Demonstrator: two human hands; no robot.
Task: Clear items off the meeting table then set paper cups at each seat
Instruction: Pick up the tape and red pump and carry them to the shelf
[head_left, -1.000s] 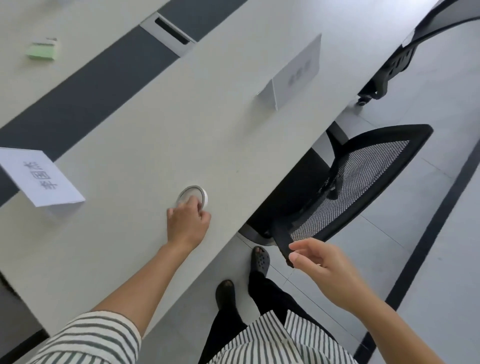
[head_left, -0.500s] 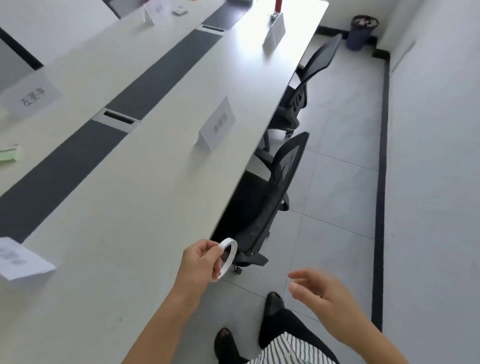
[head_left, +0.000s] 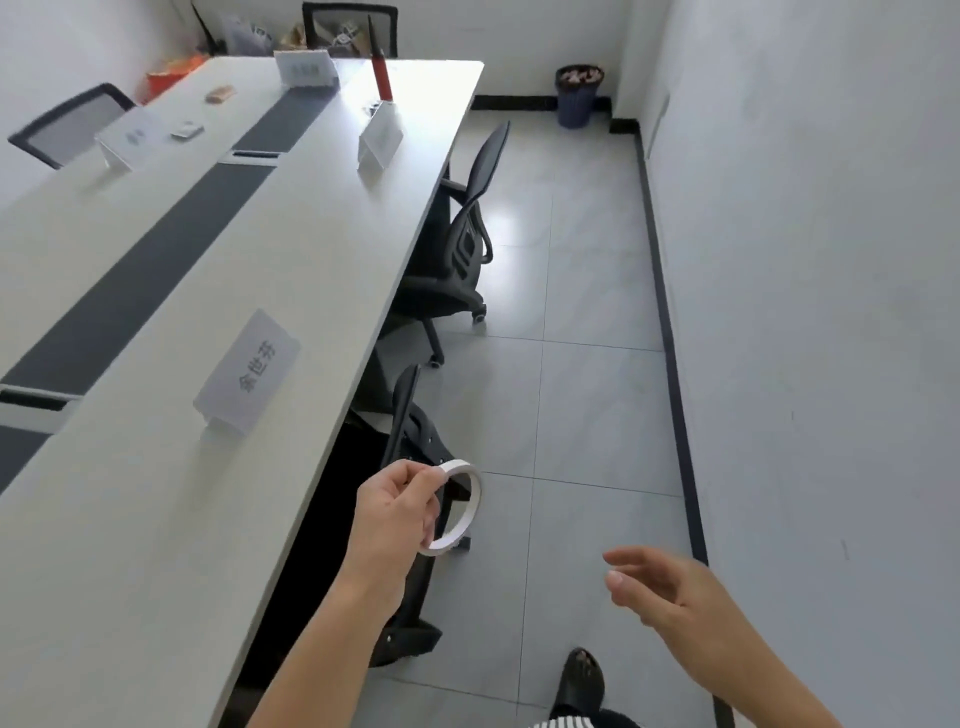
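My left hand (head_left: 397, 512) grips a white roll of tape (head_left: 461, 501) and holds it upright in the air, just off the right edge of the long white meeting table (head_left: 156, 519). My right hand (head_left: 670, 597) hangs free over the floor with its fingers apart and nothing in it. Further along the table stand a red cylinder (head_left: 382, 75), a small brown object (head_left: 221, 94) and a flat white item (head_left: 186, 130). No paper cups are in view.
White name cards (head_left: 249, 371) (head_left: 380, 136) (head_left: 306, 68) (head_left: 130, 137) stand along the table. Black office chairs (head_left: 457, 244) (head_left: 410, 457) are tucked in on the right side. A dark bin (head_left: 577, 96) stands in the far corner. Tiled floor runs between table and wall.
My left hand lifted the tape roll off the table and carried it past the edge. The view swung up from the tabletop toward the far end of the room.
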